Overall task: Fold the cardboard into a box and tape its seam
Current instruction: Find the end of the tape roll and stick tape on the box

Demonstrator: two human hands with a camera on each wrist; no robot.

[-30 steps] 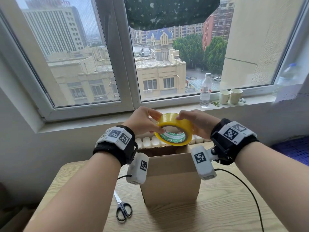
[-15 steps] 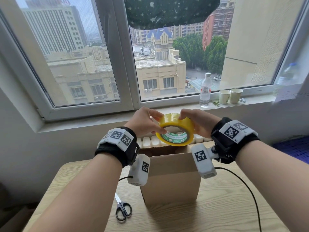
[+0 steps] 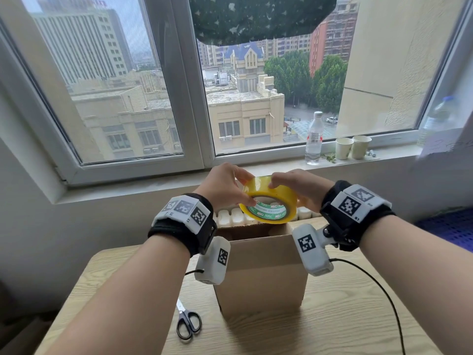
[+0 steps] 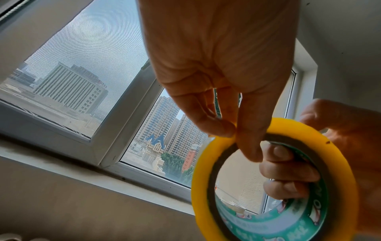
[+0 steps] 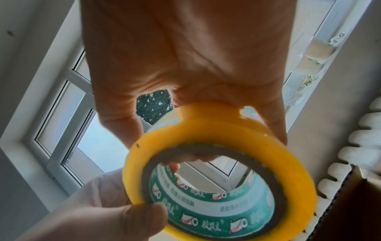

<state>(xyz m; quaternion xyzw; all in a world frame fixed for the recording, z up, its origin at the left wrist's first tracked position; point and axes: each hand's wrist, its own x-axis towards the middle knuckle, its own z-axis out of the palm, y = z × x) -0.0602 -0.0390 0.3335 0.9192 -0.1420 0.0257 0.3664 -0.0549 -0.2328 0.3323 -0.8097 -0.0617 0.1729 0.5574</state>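
A yellow tape roll (image 3: 268,201) with a green printed core hangs in the air above the open top of the brown cardboard box (image 3: 261,272), which stands upright on the wooden table (image 3: 345,324). My left hand (image 3: 227,190) pinches the roll's left rim between thumb and finger (image 4: 218,127). From the other side my right hand (image 3: 294,187) grips it, thumb and fingers (image 5: 274,128) curled over the outer band of the tape roll (image 5: 226,135). Some right fingers (image 4: 286,171) reach into the core. The tape's free end cannot be made out.
Black-handled scissors (image 3: 188,326) lie on the table left of the box. A cable (image 3: 378,285) trails over the table on the right. On the window sill behind stand a water bottle (image 3: 313,137) and two paper cups (image 3: 352,147). A white radiator (image 3: 230,217) sits behind the box.
Both hands keep their hold on the roll and have shifted slightly to the right. The roll has tipped so its outer band faces up more.
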